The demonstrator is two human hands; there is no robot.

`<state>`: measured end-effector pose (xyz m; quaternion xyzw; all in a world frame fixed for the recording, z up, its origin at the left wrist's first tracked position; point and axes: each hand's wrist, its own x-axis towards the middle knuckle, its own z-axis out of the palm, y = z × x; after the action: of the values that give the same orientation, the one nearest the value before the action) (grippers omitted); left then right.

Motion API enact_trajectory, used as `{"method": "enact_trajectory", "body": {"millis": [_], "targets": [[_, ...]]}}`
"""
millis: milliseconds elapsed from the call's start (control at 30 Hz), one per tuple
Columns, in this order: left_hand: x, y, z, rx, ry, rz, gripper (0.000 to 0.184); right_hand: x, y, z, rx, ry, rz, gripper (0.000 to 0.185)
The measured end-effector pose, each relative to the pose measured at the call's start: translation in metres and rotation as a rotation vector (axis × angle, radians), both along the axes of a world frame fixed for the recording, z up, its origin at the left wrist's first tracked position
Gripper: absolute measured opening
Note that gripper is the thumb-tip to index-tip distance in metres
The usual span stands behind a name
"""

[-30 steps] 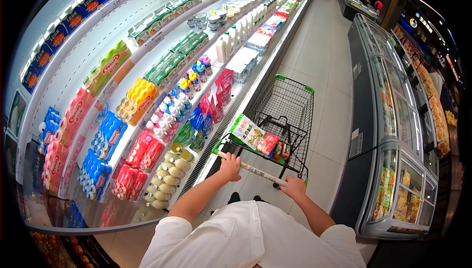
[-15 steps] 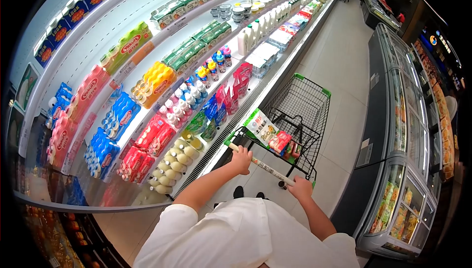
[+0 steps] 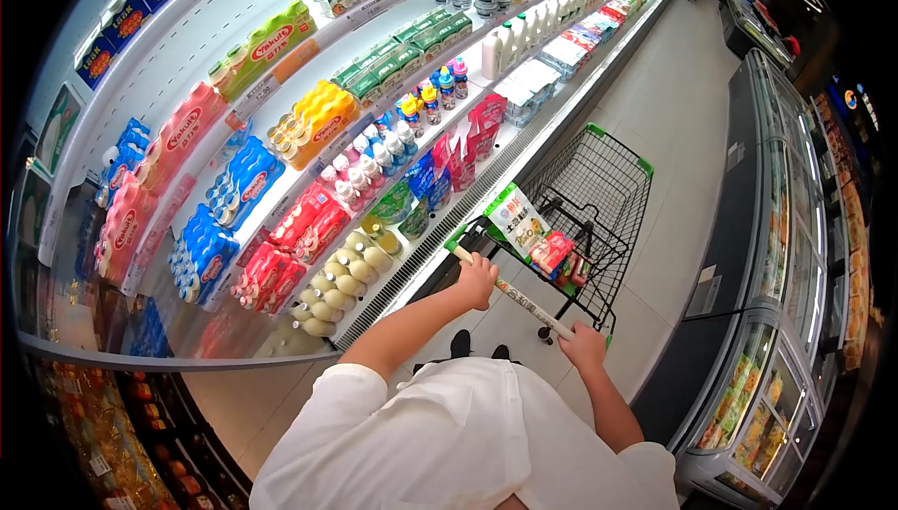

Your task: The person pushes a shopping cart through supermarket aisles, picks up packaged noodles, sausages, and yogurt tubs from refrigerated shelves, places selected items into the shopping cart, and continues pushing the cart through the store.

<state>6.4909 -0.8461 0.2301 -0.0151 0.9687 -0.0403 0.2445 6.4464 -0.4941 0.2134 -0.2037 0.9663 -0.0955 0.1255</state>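
Observation:
Both my hands are wrapped round the pale handle [image 3: 526,301] of a black wire shopping cart [image 3: 613,182] with green corners. My left hand [image 3: 478,281] grips near the handle's left end, beside the refrigerated shelves. Toward the other end, my right hand [image 3: 584,344] is closed on the same bar. Just beyond the handle, a white and green printed food bag [image 3: 514,217] leans in the cart's near section. A red package [image 3: 551,251] lies against it, with another reddish item partly hidden below. The larger basket in front shows bare wire.
Along the left runs an open refrigerated shelf unit [image 3: 561,117] with Yakult packs [image 3: 182,131], bottles [image 3: 360,271] and cartons. Glass-topped freezers [image 3: 762,323] line the right. Between them a tiled aisle [image 3: 687,70] stretches ahead.
The view has shifted slightly, so shelves, cart and freezers appear a little further right. My hands keep their grip on the handle, and the feet below show a bit more.

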Motion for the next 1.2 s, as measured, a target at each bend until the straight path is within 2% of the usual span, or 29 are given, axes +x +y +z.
{"method": "enact_trajectory", "body": {"millis": [367,633,800,1133,1200], "targets": [[0.0,-0.003,-0.009,0.06,-0.007,0.022,0.086,0.0,0.005,-0.001,-0.002,-0.029,-0.012,0.041],[-0.003,-0.004,-0.008,0.019,-0.045,-0.008,0.088,-0.002,0.003,-0.003,-0.016,-0.022,-0.013,0.047],[-0.001,-0.004,-0.009,-0.003,0.013,-0.033,0.092,-0.002,0.004,-0.006,-0.034,0.008,-0.005,0.041],[-0.001,0.001,-0.007,-0.035,0.016,-0.016,0.088,-0.003,-0.002,-0.008,0.015,-0.054,0.01,0.046],[0.0,0.002,-0.006,-0.024,0.007,-0.008,0.088,-0.002,-0.002,-0.009,0.018,-0.01,-0.022,0.037]]}}
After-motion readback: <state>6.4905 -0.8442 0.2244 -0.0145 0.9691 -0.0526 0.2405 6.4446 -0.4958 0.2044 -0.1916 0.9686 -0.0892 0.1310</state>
